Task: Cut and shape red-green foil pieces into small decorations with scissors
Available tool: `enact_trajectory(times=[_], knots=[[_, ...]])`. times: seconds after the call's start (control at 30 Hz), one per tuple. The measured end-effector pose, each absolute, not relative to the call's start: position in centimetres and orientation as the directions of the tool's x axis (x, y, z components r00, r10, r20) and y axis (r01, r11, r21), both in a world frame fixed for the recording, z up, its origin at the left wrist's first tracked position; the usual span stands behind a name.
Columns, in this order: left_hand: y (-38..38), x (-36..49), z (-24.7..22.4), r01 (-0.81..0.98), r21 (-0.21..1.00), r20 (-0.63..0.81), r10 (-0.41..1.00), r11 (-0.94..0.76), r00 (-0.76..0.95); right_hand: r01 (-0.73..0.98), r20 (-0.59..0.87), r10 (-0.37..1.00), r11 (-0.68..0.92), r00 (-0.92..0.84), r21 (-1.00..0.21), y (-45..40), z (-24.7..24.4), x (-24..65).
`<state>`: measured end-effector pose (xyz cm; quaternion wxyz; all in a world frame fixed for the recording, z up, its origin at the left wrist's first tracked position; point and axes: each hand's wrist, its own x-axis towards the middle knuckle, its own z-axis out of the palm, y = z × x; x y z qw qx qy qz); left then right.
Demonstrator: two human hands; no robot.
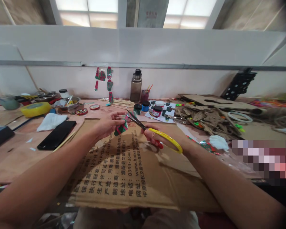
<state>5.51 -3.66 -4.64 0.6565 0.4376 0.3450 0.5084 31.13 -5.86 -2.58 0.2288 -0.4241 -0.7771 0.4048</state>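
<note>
Between the fingertips of my left hand point(111, 123) is a small red-and-green painted piece point(121, 126) with a shiny, film-like surface. My right hand point(160, 135) is closed round a pair of scissors point(165, 137) with a yellow band on one handle loop and red on the other. Their dark blades point up and left, with the tips close to the painted piece; whether they touch it I cannot tell. Both hands are above a flat sheet of printed cardboard point(124, 178) at the table's front edge.
A black phone point(57, 135), white tissue point(51, 121) and yellow tape roll point(35, 109) lie left. Behind stand a bottle point(136, 86) and paint jars point(157, 111). Right are brown cord point(200, 119) and a white ring point(239, 117). Similar painted pieces point(110, 85) hang on the wall.
</note>
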Motion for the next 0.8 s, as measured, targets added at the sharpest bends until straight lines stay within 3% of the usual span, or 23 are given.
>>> enact_trajectory(times=[0.1, 0.33, 0.8], knots=[[-3.8, 5.9, -4.9, -0.346, 0.935, 0.005, 0.968, 0.084, 0.250, 0.503, -0.087, 0.832, 0.244, -0.548, -0.829, -5.8, -2.6, 30.7], [-4.1, 6.4, -5.2, -0.345, 0.936, 0.022, 0.968, 0.068, 0.251, 0.456, -0.001, 0.835, 0.299, -0.550, -0.838, -5.5, -3.2, 30.5], [-4.4, 6.9, -5.6, -0.303, 0.946, -0.022, 0.955, 0.116, 0.296, 0.524, -0.113, 0.860, 0.194, -0.497, -0.829, -7.0, -3.3, 29.7]])
